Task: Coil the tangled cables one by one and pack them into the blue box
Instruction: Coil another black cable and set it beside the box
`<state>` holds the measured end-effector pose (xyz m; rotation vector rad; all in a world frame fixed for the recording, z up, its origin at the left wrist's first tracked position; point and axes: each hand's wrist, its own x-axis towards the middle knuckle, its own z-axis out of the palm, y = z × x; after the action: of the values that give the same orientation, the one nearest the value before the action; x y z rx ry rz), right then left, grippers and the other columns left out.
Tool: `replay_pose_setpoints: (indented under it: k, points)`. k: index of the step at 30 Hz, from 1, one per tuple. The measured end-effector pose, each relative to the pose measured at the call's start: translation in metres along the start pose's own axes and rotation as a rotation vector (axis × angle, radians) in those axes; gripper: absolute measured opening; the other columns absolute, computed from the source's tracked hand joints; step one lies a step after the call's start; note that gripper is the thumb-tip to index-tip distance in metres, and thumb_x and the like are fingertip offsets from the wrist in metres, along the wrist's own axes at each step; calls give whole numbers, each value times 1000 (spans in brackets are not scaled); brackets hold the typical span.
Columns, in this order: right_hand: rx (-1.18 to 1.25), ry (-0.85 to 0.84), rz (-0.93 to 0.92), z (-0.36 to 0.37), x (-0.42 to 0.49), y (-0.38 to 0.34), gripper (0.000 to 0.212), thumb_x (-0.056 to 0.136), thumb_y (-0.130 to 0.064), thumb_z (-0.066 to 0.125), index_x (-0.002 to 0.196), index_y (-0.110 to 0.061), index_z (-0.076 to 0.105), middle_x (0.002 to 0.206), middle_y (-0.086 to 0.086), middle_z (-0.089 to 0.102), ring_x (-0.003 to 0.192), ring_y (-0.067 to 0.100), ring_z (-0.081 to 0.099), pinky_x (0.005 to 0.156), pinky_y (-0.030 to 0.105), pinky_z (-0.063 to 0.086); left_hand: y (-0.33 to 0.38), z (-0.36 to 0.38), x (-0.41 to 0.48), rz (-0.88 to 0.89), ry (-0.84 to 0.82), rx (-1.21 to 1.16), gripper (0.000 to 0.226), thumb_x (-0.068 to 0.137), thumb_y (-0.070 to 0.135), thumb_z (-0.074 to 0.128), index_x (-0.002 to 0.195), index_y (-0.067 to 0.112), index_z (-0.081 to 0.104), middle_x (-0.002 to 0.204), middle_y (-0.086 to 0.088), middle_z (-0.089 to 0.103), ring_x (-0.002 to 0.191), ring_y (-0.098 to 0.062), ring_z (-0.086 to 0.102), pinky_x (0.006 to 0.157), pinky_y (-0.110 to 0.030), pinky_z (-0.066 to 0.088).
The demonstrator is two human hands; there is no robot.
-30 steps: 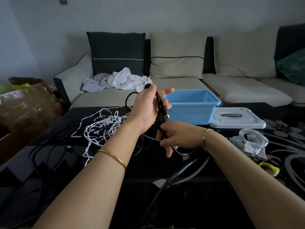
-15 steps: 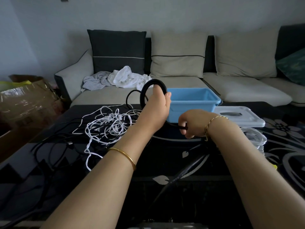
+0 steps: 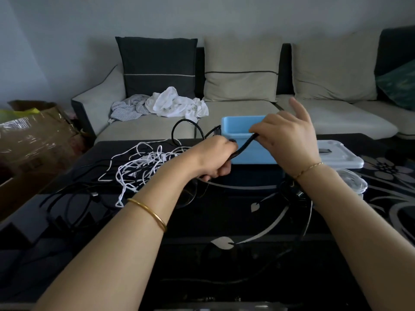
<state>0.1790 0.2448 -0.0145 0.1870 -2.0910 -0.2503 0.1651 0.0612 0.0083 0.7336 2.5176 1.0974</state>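
My left hand (image 3: pixel 213 158) grips a bundle of a thick black cable (image 3: pixel 243 148) just in front of the blue box (image 3: pixel 238 125). My right hand (image 3: pixel 285 138) pinches the same cable a short way along, at the box's front wall, with its index finger sticking up. More of the black cable loops behind my left hand and trails down to the table under my right wrist. A tangle of white cables (image 3: pixel 139 167) lies left of my hands, and dark cables (image 3: pixel 74 205) spread further left.
The box's white lid (image 3: pixel 339 153) lies to its right on the black glass table (image 3: pixel 224 221). A coiled white cable (image 3: pixel 354 182) sits below the lid. Behind stands a sofa with clothes (image 3: pixel 170 104). A cardboard box (image 3: pixel 33 135) stands at the left.
My left hand has dropped lower with the cable bundle. My right hand has risen and swung up over the box front, drawing the cable across.
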Motion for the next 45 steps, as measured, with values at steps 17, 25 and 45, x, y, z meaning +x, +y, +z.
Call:
replay_pose_setpoints:
  k: [17,25,45]
  points:
    - [1296,-492,869,29,-24,-52,20,98,-10,35,114,-14,47,72,6,49,41,12,44,39,30,47,11,-18,8,291,-244,-1270,50,101,37,26,108,-3,54,37,9,29,24,-4,27,26,-12,22]
    - [1310,-1350,468,-7,-23,-68,23,99,-8,38,120,-4,46,62,6,51,30,7,39,34,16,33,-8,-18,25,179,446,-1234,39,104,35,28,76,12,41,49,5,40,35,-9,25,40,-19,32]
    - [264,-567,505,-31,6,-7,5,86,-23,63,90,-19,63,89,2,55,81,24,53,64,30,39,-16,14,22,138,506,561,36,101,39,35,116,7,40,86,-9,59,85,-36,59,62,-32,30]
